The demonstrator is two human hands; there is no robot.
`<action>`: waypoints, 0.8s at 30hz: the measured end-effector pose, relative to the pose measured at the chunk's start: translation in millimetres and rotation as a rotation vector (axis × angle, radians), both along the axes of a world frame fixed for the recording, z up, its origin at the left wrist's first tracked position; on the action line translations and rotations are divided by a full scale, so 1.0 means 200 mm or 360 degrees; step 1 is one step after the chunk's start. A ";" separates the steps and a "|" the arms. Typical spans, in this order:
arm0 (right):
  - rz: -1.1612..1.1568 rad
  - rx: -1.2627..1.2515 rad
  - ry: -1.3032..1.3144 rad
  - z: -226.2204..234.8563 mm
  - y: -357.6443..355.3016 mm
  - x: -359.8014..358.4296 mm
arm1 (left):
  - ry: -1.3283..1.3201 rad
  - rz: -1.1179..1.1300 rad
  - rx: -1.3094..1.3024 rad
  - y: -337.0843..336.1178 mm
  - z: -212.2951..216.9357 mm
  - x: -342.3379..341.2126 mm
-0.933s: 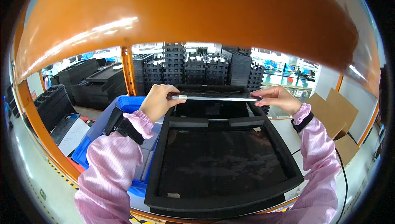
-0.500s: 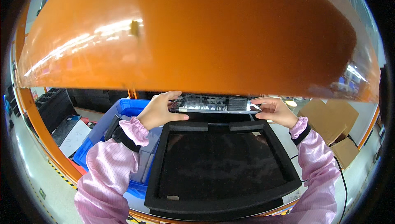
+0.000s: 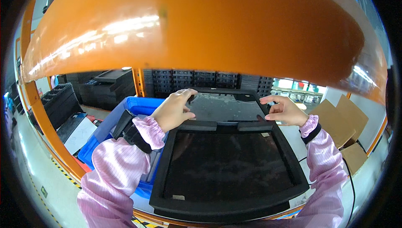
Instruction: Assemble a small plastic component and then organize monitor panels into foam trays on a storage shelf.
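Note:
My left hand (image 3: pixel 173 110) is curled at the left edge of a thin, dark flat panel (image 3: pixel 224 107), its thumb near the closer corner. At the panel's right edge, my right hand (image 3: pixel 284 110) has fingers and thumb bent around the side. The panel's grey, glossy face shows light specks, and a black border surrounds it. Just nearer to me lies a black foam tray (image 3: pixel 228 209) with a thick raised rim. Inside it sits a larger glossy black sheet (image 3: pixel 230 167) with small pale tabs at two corners.
A blue bin (image 3: pixel 98 138) stands to the left, partly behind my left forearm. Open cardboard boxes (image 3: pixel 340 119) are at the right, near a black cable (image 3: pixel 352 186). A large orange curved surface (image 3: pixel 217 27) covers the upper view. Stacked black trays (image 3: pixel 184 81) stand at the back.
The panel has tilted from steep, with its shiny reflective side showing, to flatter, with its grey face visible. Both hands have shifted slightly rightward with it. More of the background shows beneath the orange surface.

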State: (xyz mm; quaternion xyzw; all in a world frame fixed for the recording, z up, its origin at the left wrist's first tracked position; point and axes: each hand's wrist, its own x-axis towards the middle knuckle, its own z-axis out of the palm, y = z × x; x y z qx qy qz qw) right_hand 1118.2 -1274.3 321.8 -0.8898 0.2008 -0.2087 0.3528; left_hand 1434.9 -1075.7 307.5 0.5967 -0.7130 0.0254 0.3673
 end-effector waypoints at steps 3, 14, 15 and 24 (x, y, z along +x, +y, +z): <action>0.0078 0.0004 -0.0091 0.01 0.03 0.01 | -0.0174 0.0122 0.0020 0.01 0.01 0.00; 0.0014 -0.0566 -0.0047 -0.02 0.13 -0.02 | -0.0663 0.0096 -0.0157 0.28 0.13 -0.05; 0.0023 -0.0670 -0.0110 -0.03 0.15 -0.02 | -0.0655 0.0111 -0.0140 0.32 0.14 -0.06; 0.0174 -0.1106 0.0232 0.09 0.39 -0.18 | -0.0778 0.0039 -0.0081 0.75 0.22 -0.34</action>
